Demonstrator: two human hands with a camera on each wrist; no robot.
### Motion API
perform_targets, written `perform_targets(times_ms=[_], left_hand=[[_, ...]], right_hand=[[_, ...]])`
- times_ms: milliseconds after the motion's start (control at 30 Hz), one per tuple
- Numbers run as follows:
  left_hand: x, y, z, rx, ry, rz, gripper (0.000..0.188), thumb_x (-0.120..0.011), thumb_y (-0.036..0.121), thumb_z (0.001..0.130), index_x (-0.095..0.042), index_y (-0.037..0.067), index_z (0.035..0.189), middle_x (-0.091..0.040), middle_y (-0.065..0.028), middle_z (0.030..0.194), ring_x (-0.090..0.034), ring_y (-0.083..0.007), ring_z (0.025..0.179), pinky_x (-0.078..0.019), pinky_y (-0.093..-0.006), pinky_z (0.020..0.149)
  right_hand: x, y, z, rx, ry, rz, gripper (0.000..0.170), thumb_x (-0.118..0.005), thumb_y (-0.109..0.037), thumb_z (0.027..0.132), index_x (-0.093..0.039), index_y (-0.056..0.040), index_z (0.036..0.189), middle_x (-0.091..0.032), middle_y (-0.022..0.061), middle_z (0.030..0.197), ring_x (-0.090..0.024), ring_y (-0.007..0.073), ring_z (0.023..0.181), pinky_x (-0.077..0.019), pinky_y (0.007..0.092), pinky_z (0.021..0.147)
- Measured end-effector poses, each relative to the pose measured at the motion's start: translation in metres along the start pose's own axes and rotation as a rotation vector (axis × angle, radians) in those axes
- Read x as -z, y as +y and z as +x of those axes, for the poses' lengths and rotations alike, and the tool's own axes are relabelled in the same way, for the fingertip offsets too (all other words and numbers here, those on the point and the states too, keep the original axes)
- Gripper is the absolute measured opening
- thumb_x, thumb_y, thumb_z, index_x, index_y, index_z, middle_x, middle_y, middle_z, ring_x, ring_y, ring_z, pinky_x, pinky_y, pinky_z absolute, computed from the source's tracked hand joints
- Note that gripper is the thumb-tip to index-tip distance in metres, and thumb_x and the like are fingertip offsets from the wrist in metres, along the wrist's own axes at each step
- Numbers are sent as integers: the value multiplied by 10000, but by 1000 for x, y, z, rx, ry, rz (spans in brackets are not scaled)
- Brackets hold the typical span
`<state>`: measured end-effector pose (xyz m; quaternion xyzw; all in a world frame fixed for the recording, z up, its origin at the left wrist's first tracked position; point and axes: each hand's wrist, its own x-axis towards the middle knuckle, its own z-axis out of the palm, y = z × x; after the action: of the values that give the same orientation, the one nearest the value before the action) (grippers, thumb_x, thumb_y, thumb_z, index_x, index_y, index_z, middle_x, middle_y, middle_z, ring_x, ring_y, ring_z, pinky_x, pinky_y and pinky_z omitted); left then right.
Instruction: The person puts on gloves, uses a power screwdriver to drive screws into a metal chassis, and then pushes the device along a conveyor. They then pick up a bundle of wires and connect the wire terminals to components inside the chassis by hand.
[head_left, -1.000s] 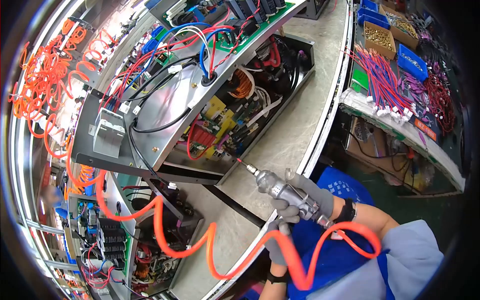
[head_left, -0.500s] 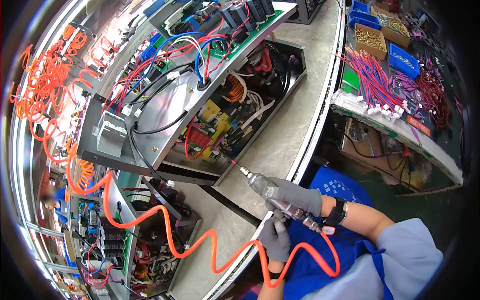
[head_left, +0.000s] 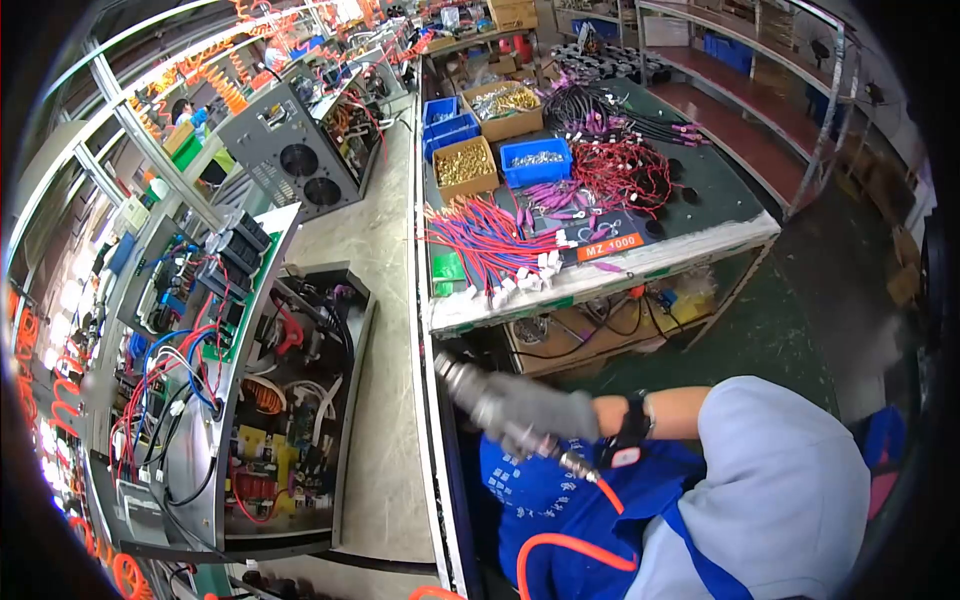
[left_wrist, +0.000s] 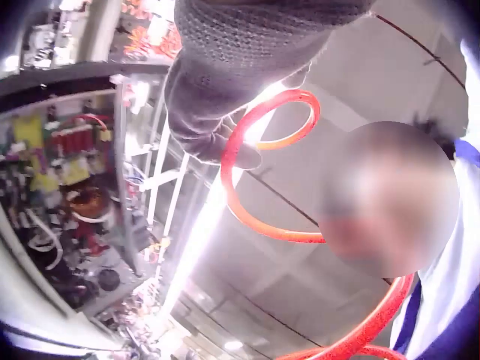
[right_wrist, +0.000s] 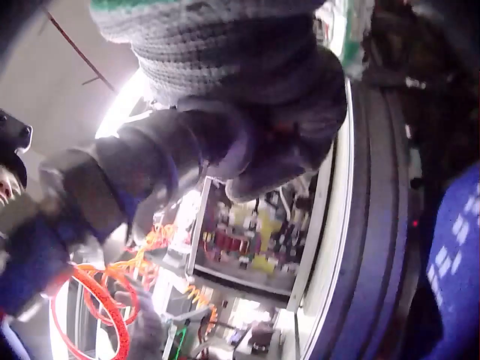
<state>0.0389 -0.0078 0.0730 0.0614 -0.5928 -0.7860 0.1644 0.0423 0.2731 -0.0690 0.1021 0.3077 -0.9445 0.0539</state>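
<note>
Air driver (head_left: 474, 391), gripped by right hand (head_left: 548, 408): swung away from open chassis (head_left: 353, 405). Work there apparently paused (left hand (left_wrist: 225, 79): hold unclear)

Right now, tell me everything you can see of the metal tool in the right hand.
The tool is silvery grey, metallic-looking and roughly cylindrical, with a narrower nose and a slim rear fitting that joins an orange hose. In the head view it slants across the blue apron, nose toward the bench edge. The gloved right hand grips its body, covering part of it. Blur hides any bit at the tip.
</note>
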Motion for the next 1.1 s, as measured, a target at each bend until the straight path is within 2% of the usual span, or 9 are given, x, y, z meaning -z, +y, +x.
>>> perform_targets(times_ms=[100, 300, 467, 600, 733, 833, 900, 1000, 1100], left_hand=[[-39, 14, 17, -297, -195, -171, 723, -560, 439, 908, -333, 13, 1446, -502, -228, 1307, -530, -339, 1134, -424, -458, 951], [-154, 25, 20, -693, -746, -400, 518, -573, 181, 917, -387, -3, 1365, -606, -152, 1092, -628, -222, 913, -509, -351, 781], [-233, -22, 6, -403, -1056, -102, 537, -585, 200, 918, -373, 36, 1383, -643, -150, 1013, -673, -242, 883, -539, -388, 770], [-272, -119, 10, -434, -947, 210, 577, -605, 220, 874, -367, 73, 1379, -614, -202, 1111, -624, -380, 984, -500, -473, 842], [-261, -166, -24, -520, -1012, 433, 521, -601, 208, 859, -433, 102, 1340, -596, -214, 1162, -590, -408, 1061, -484, -496, 885], [-257, -200, -33, -902, -996, 365, 532, -598, 213, 859, -435, 48, 1338, -581, -215, 1190, -585, -413, 1066, -499, -472, 861], [-237, -161, -21, -547, -1293, 699, 490, -572, 232, 885, -461, 38, 1321, -572, -219, 1199, -566, -410, 1091, -484, -468, 884], [-176, -124, 4, -507, -1312, 695, 427, -545, 248, 914, -506, 22, 1274, -581, -228, 1185, -548, -413, 1095, -459, -480, 892], [-91, -97, 44, -866, -936, 719, 491, -680, 260, 833, -547, 34, 1248, -594, -196, 1169, -552, -377, 1138, -466, -458, 910]], right_hand=[[62, -43, -23, 97, 36, 426, 407, -476, -514, 930, -531, -114, 872, -499, -22, 696, -540, 153, 621, -450, 353, 556], [169, -193, -99, 567, 529, -90, 380, -504, -427, 953, -553, -65, 1055, -568, 48, 913, -578, 186, 827, -469, 346, 734], [262, -269, -147, 861, 1003, -678, 410, -527, -355, 972, -572, -24, 1209, -625, 107, 1094, -609, 213, 999, -485, 340, 882], [92, -233, -116, 1079, 1170, -1468, 542, -638, -220, 898, -481, 34, 1350, -536, 134, 1352, -501, 208, 1251, -388, 312, 1052], [-91, -161, -59, 1119, 406, -1727, 606, -682, -119, 798, -493, -13, 1365, -575, 163, 1306, -561, 241, 1185, -434, 342, 1012], [-118, -136, -7, 980, 200, -2016, 440, -662, -119, 812, -601, -47, 1242, -664, 181, 1123, -641, 247, 1032, -498, 343, 901], [-125, -133, 12, 706, 6, -1966, 334, -651, -120, 821, -664, -68, 1151, -694, 176, 1026, -672, 244, 937, -524, 356, 835], [-114, -165, 14, 679, 89, -1789, 217, -625, -113, 847, -708, -86, 1046, -698, 137, 867, -675, 223, 807, -536, 353, 754], [-77, -265, 8, 1202, 258, -1709, 265, -536, 4, 878, -691, -58, 1084, -672, 48, 901, -622, 137, 789, -511, 295, 758]])
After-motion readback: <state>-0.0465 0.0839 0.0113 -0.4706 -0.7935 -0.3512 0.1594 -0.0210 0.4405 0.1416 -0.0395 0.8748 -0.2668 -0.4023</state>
